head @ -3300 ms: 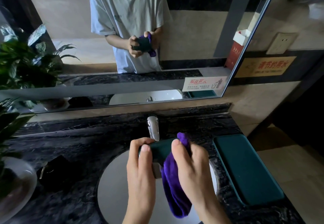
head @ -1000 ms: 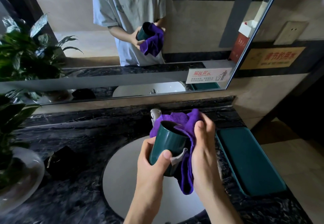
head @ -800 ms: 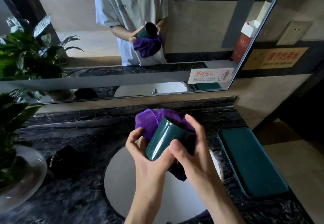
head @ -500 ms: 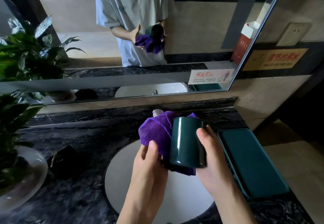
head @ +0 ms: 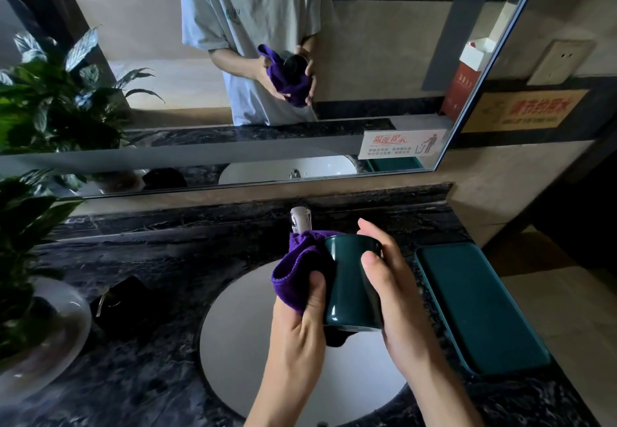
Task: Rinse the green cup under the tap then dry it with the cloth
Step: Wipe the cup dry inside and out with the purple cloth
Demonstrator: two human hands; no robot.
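Drying is the step in hand, as we judge it. We should keep the right hand (head: 392,293) clamped on the green cup (head: 350,283) and turn it a little at a time, so the purple cloth (head: 298,269) pinched in our left hand (head: 302,319) meets every part of the wall, then the base and inside. Firm, short rubs ought to do better than one long swipe. The cup hangs upright over the white sink (head: 240,326), between both hands, just near of the tap (head: 300,219): cloth pressed to its left side, right fingers (head: 370,236) wrapped round its right.
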